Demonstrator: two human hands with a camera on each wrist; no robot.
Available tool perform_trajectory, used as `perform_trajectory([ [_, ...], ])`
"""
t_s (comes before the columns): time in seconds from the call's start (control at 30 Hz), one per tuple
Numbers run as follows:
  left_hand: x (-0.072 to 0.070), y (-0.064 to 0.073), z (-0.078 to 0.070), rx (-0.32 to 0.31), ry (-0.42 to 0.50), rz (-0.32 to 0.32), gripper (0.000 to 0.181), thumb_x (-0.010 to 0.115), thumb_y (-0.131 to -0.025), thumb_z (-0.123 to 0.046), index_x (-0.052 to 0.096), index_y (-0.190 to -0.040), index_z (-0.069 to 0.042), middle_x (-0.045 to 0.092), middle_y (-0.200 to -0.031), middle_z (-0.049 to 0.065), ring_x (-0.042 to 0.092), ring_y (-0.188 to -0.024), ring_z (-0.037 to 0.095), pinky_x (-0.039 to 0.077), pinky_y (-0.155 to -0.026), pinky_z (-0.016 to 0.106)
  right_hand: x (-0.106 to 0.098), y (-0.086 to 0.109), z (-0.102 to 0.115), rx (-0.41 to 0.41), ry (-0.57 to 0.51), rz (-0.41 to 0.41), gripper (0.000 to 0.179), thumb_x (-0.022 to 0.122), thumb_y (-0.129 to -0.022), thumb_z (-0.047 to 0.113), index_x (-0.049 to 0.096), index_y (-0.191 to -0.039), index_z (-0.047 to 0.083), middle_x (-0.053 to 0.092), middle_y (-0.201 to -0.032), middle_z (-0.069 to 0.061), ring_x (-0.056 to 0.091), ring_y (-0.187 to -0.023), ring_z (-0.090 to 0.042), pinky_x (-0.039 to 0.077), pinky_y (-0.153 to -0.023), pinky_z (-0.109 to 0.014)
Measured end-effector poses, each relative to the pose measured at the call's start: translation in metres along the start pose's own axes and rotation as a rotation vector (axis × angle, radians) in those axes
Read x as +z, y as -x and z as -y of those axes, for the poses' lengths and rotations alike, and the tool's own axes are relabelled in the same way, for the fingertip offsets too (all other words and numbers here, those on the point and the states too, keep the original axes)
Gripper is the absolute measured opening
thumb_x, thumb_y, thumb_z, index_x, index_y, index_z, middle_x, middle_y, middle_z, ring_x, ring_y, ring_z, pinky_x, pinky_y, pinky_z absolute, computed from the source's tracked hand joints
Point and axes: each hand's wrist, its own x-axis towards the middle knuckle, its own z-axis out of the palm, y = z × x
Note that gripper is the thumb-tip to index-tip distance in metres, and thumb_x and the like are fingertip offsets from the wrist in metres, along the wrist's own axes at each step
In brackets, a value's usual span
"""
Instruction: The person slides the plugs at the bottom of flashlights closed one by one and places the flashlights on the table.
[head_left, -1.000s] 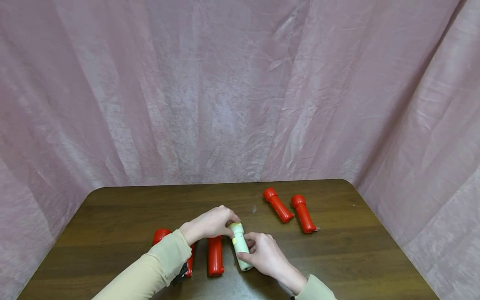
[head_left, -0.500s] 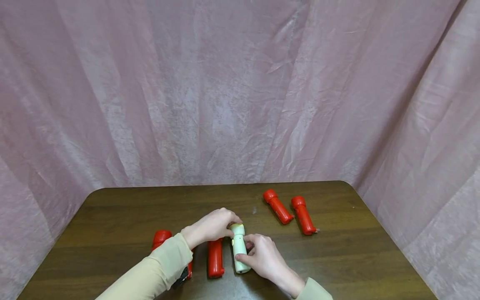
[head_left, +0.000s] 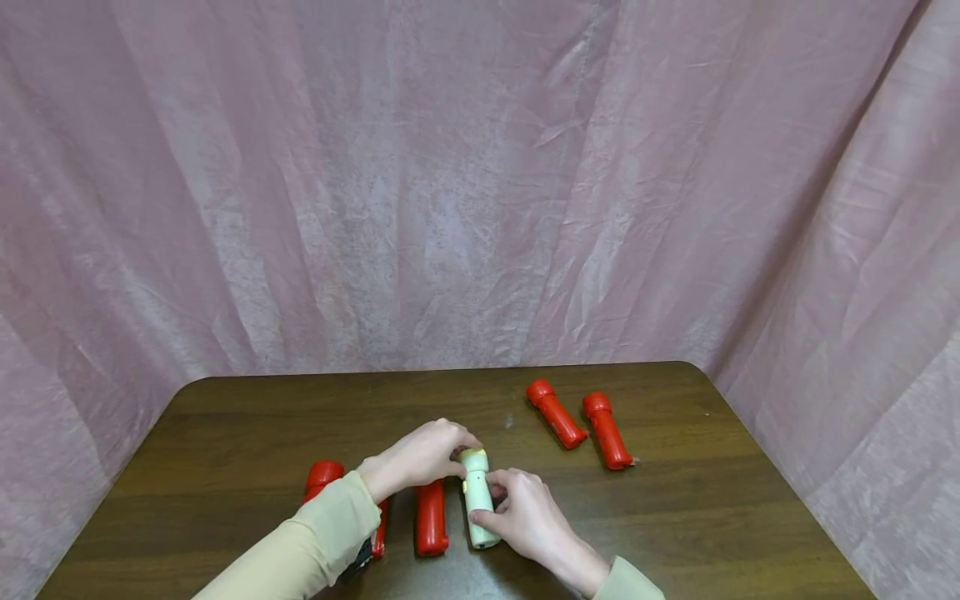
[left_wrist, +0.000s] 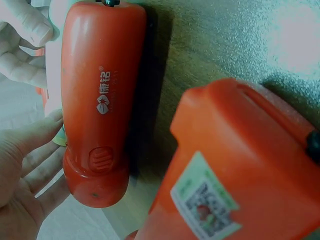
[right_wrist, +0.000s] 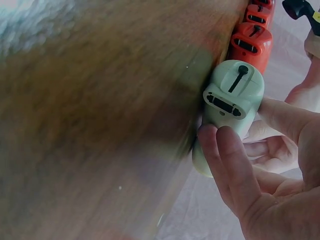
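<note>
A pale green flashlight lies lengthwise on the brown tabletop, its wider head pointing away from the person and its tail toward them. The left hand holds the flashlight's head, thumb on the near side and fingers at the far end. The right hand grips the same flashlight's body from its right side, thumb near the tail and a finger farther up. A small yellow switch shows on the left edge of the pale green flashlight.

Just left of the pale green flashlight lies a red flashlight, roughly parallel to it, its head hidden beneath the left hand in the head view. Farther left of the pale green one, red pieces show on both sides of a cream sleeve; the head view does not tell whether they belong together. Beyond and to the right of the pale green flashlight, well apart from it, two more red flashlights lie side by side at a slant. A pink curtain hangs behind it all.
</note>
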Motion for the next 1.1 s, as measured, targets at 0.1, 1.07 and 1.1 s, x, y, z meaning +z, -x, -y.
perform_trajectory([
  [0.1,0.0,0.001,0.001,0.009,0.001,-0.008,0.034,0.086,-0.086,-0.009,0.078,-0.119,-0.005,0.081,-0.115,0.006,0.075,-0.095,0.015,0.061,-0.082,0.024,0.0,0.0,0.0,-0.011,0.012,-0.005,0.033,0.09,-0.08,0.022,0.075,-0.105,0.006,0.073,-0.09,-0.004,0.068,-0.068,-0.001,0.053,-0.061,-0.018],
  [1.07,0.001,0.006,-0.008,-0.078,0.029,-0.084,0.042,0.077,-0.096,-0.025,0.071,-0.135,-0.01,0.073,-0.136,0.008,0.07,-0.126,0.028,0.059,-0.104,0.047,-0.033,-0.002,-0.012,0.04,0.212,-0.163,0.046,0.085,-0.086,0.031,0.075,-0.12,0.002,0.077,-0.102,-0.007,0.072,-0.086,-0.018,0.059,-0.075,-0.035],
  [1.1,0.001,0.006,-0.009,-0.081,0.034,-0.1,0.042,0.076,-0.097,-0.025,0.071,-0.135,-0.01,0.073,-0.136,0.008,0.07,-0.127,0.028,0.059,-0.104,0.048,-0.036,-0.003,-0.014,0.047,0.212,-0.169,0.046,0.085,-0.086,0.031,0.075,-0.121,0.002,0.078,-0.106,-0.009,0.075,-0.09,-0.022,0.061,-0.078,-0.038],
])
